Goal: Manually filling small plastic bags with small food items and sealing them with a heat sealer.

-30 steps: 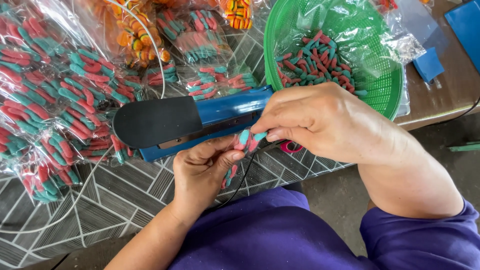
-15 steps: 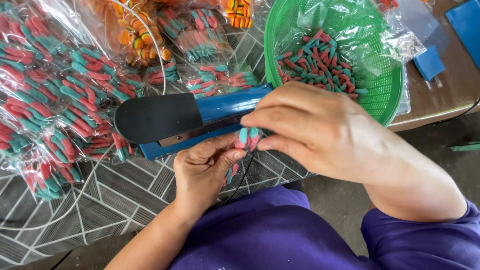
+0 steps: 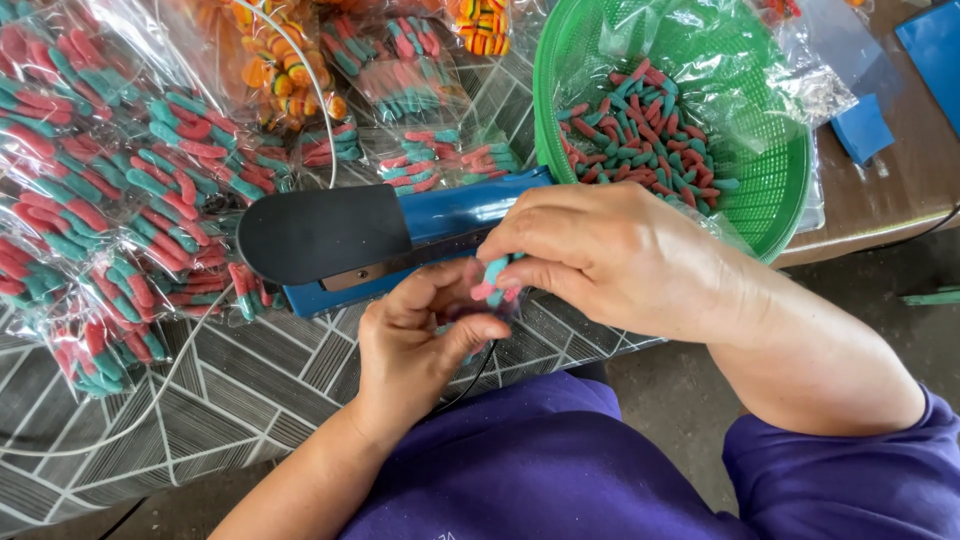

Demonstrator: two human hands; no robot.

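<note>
Two hands, the left hand (image 3: 415,345) and the right hand (image 3: 610,255), one small candy bag (image 3: 490,285) between them, one blue sealer (image 3: 400,235), one green basket (image 3: 770,200), and many filled candy packets (image 3: 110,210) at upper left.

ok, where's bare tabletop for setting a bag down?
Free: patterned cloth between the blue sealer and the near edge, crossed by a white cable. Crowded: candy bags far left, green basket far right.
</note>
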